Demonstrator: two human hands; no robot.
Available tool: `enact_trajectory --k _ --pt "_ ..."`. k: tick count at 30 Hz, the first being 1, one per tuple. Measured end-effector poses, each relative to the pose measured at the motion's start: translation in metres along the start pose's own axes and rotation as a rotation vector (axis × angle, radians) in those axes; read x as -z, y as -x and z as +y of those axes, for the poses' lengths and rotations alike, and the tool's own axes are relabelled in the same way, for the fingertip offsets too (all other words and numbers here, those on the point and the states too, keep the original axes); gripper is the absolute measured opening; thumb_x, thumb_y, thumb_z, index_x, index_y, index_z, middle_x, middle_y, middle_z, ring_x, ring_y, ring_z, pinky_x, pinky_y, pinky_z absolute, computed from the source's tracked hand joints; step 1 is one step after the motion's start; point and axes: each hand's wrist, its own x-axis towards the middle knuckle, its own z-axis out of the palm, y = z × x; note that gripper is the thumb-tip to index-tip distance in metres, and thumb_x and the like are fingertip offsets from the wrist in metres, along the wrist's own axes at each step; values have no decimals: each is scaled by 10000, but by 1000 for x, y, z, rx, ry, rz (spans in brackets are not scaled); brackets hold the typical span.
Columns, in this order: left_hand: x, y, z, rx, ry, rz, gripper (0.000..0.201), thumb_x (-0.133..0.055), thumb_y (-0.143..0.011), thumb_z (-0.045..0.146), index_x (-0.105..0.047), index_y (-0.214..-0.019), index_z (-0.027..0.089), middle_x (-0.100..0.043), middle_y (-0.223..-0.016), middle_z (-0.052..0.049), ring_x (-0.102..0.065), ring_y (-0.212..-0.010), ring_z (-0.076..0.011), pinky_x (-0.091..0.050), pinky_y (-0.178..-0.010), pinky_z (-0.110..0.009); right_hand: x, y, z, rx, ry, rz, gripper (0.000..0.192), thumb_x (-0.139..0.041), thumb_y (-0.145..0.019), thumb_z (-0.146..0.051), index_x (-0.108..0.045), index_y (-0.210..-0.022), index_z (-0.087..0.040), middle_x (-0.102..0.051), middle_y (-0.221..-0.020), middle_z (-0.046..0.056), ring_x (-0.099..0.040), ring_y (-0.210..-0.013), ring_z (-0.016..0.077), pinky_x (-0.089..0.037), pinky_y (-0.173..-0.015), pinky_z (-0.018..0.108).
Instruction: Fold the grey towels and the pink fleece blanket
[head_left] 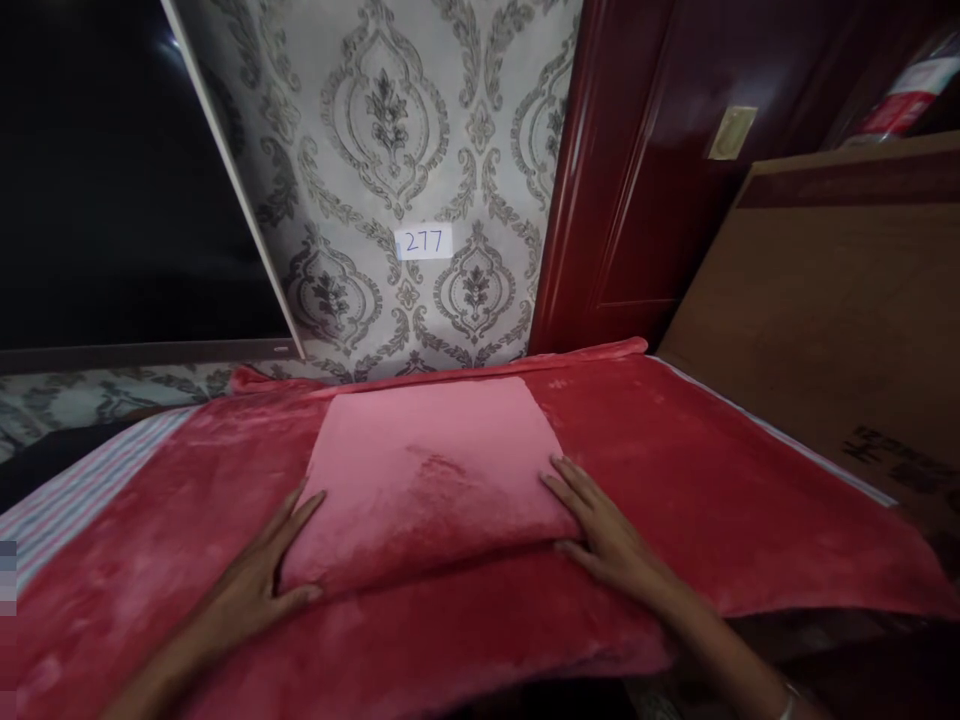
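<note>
Pressing flat, fingers spread, the left hand (pixel 259 580) and right hand (pixel 604 535) rest on either side edge of the folded pink cloth (pixel 431 470) between them, gripping nothing; the red blanket (pixel 712 470) underneath hides the bed.

Left hand (pixel 259 580) and right hand (pixel 604 535) flat at either side of a folded pink cloth (pixel 431 470), red blanket (pixel 750 500) beneath, patterned wallpaper (pixel 390 120) behind

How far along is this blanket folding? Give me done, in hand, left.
Done: a squared folded panel lies on the spread red blanket. In hand: left hand and right hand press flat against its side edges. Left: the wide blanket around it is unfolded.
</note>
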Motion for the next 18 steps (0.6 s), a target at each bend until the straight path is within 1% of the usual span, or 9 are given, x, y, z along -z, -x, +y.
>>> enact_trajectory --k 1,3,5,8,11,13,16,18 --pt "-3 4 -3 -16 -8 -3 1064 -697 -696 688 -276 -1588 287 -303 -1633 -111 -380 -1447 -365 -425 -1134 -451 -2 1 0 20 29 11 799 -570 -938 -369 -153 -1618 -318 -117 -1685 54 -171 -1530 278 -257 -1223 508" --pt "-7 7 -8 -45 -14 -12 1079 -706 -698 667 -235 -1597 301 -294 -1637 -104 -379 -1447 -364 -431 -1128 -441 -5 0 5 44 61 29 818 -549 -918 -273 -131 -1620 -316 -151 -1680 53 -206 -1523 267 -281 -1217 509" --pt "-6 7 -11 -76 -19 -14 999 -673 -756 622 -219 -1597 331 -266 -1648 -72 -386 -1446 -349 -437 -1123 -429 -7 -2 11 53 81 37 846 -544 -888 -219 -131 -1620 -317 -181 -1674 46 -221 -1519 268 -306 -1208 515" --pt "-1 6 -8 -123 -19 -16 845 -612 -837 549 -253 -1581 375 -256 -1649 -32 -446 -1413 -325 -476 -1085 -408 -7 -3 20 81 122 48 836 -518 -873 -171 -163 -1617 -313 -231 -1660 36 -238 -1513 263 -316 -1206 513" --pt "3 6 -5 -145 -24 -40 799 -622 -849 555 -302 -1563 390 -319 -1625 -31 -486 -1385 -309 -493 -1068 -388 -4 -6 27 160 140 72 814 -508 -890 -179 -165 -1620 -284 -283 -1642 49 -281 -1498 247 -318 -1210 485" --pt "5 3 -3 -145 -19 -21 840 -646 -822 606 -312 -1560 385 -360 -1608 -39 -475 -1396 -306 -466 -1098 -394 -3 -11 32 203 140 96 824 -542 -898 -235 -152 -1624 -255 -317 -1627 70 -314 -1483 248 -327 -1206 475" --pt "8 -8 -1 -141 30 28 914 -673 -764 668 -337 -1557 361 -389 -1596 -50 -439 -1423 -315 -402 -1155 -422 -2 -22 40 219 154 100 862 -604 -881 -322 -173 -1621 -222 -314 -1624 103 -336 -1471 275 -327 -1201 490" --pt "11 -16 1 -142 69 24 860 -652 -779 646 -376 -1541 358 -383 -1599 -43 -426 -1433 -315 -379 -1170 -437 -1 -28 44 207 165 84 824 -585 -880 -306 -219 -1612 -212 -301 -1628 110 -330 -1473 283 -317 -1201 503"
